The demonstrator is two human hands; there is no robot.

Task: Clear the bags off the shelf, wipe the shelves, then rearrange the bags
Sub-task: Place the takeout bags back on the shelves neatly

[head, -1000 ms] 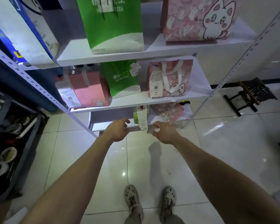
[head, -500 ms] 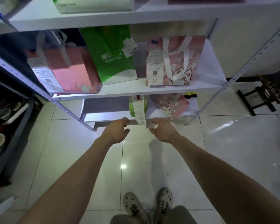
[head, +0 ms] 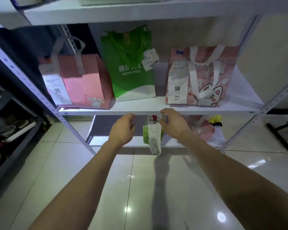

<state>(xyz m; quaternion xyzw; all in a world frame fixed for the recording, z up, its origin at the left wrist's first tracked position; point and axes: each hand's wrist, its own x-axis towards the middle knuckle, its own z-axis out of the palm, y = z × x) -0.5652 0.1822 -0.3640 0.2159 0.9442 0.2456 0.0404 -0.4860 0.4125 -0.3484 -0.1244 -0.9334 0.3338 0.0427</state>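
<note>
Checker: Hands first. State?

Annotator: Left hand [head: 123,130], 8 o'clock just off centre, fingers loosely curled, nothing in it, just under the middle shelf [head: 140,108] edge. Right hand [head: 173,125], 4 o'clock, fingers bent at the top of the small green bag [head: 146,137] on the lower shelf [head: 106,142]. Pinching its handle or only touching? Cannot tell, blurred.

Checker: Why both there?

Annotator: My guess is a two-handed lift of that bag, to clear the lower shelf. Long receipt [head: 154,138] hangs down the bag front past the shelf edge, so a grab from the top makes sense.

Checker: Other bags?

Annotator: Middle shelf, upright in a row: pink bag [head: 85,83] at 10, green pizza bag [head: 131,72] at 12, cat bag [head: 206,80] at 2. None cleared yet. Second pink bag [head: 204,130] on the lower shelf at 3, near the green one.

Checker: Hidden stuff?

Annotator: Small green bag's top is behind the right hand and shelf edge. Yellow object [head: 215,119] at 3, partly hidden, can't identify. Upper shelf [head: 140,12] bags cropped at 12. No cloth in view.
</note>
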